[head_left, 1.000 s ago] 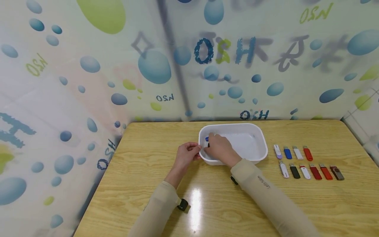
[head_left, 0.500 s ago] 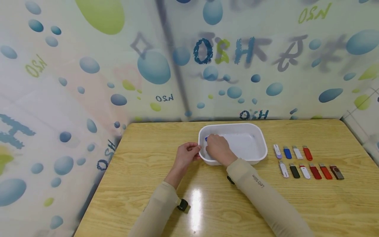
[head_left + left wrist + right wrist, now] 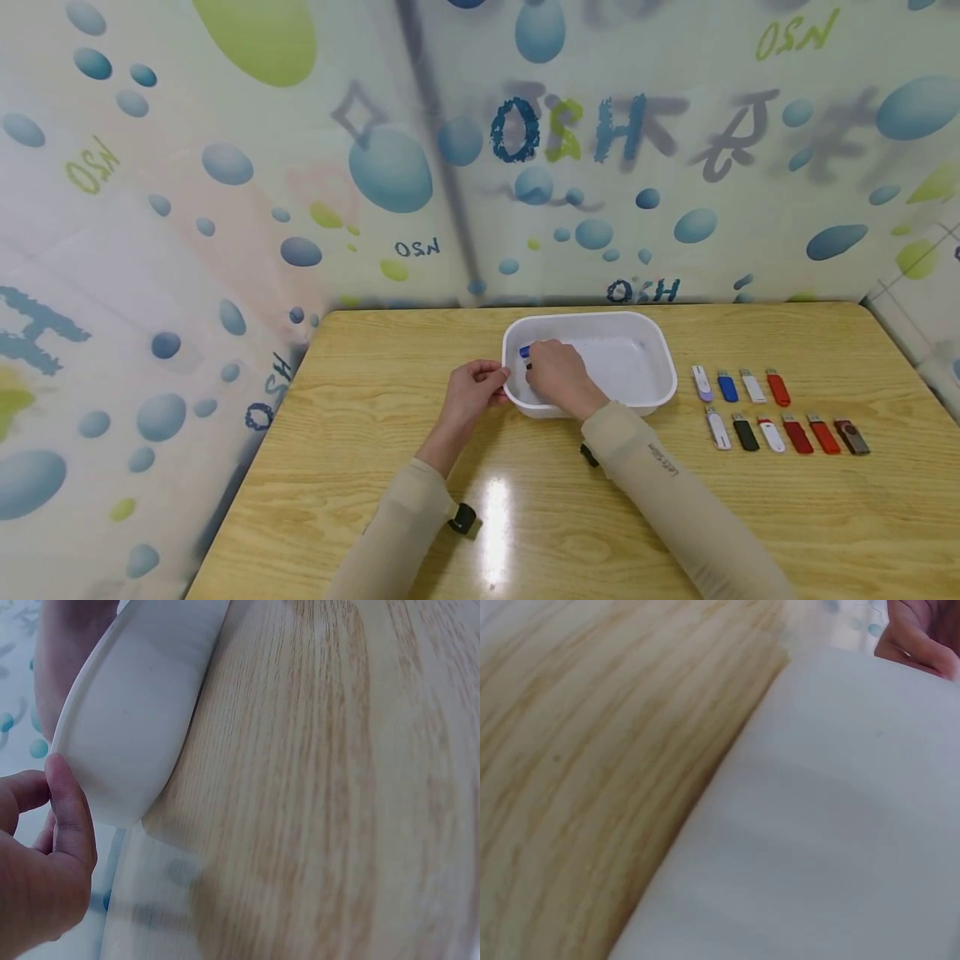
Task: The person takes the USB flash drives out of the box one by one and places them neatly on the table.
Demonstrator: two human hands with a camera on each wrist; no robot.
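A white plastic tub (image 3: 622,408) stands on the wooden table. My left hand (image 3: 472,390) pinches its rim at the near left corner, the thumb on the outer wall in the left wrist view. My right hand (image 3: 561,375) reaches down inside the tub's left part. Beside its fingers lies a small blue object (image 3: 524,352), and a bit of something black shows at the fingertips. The right fingertips are mostly hidden by the hand's back, and the right wrist view shows mainly the tub's outer wall (image 3: 817,825).
To the right of the tub, USB flash drives lie in two rows. The back row includes a blue drive (image 3: 727,387) and a red drive (image 3: 777,387). The front row includes a black drive (image 3: 746,433) and a brown swivel drive (image 3: 852,437). A patterned wall stands behind the table.
My right hand shifted slightly left within the tub, then a little back to the right, showing more of the blue object. The left hand stays at the rim.
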